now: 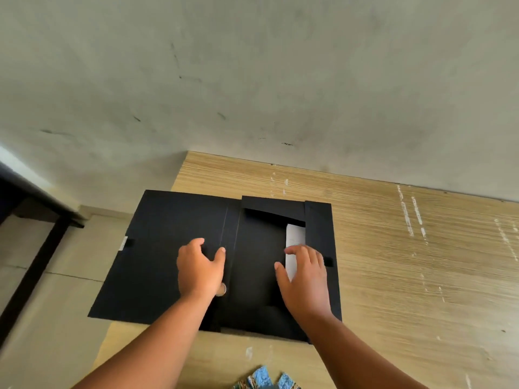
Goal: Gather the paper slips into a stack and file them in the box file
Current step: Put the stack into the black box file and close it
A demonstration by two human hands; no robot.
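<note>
A black box file (168,220) lies open and flat on the wooden table (393,262), its left cover hanging past the table's left edge. White paper slips (294,237) lie inside the right half, partly tucked under the black flaps. My right hand (306,276) rests flat over the lower part of the slips, fingers spread. My left hand (199,268) presses on the file near its spine, fingers apart, holding nothing. A small metal ring (222,290) shows at the spine just below my left hand.
A grey wall (252,80) rises right behind the table. A dark frame (33,262) and a tiled floor are at the left. Blue patterned cloth (264,380) shows at the bottom edge. White scuff marks streak the table's right side.
</note>
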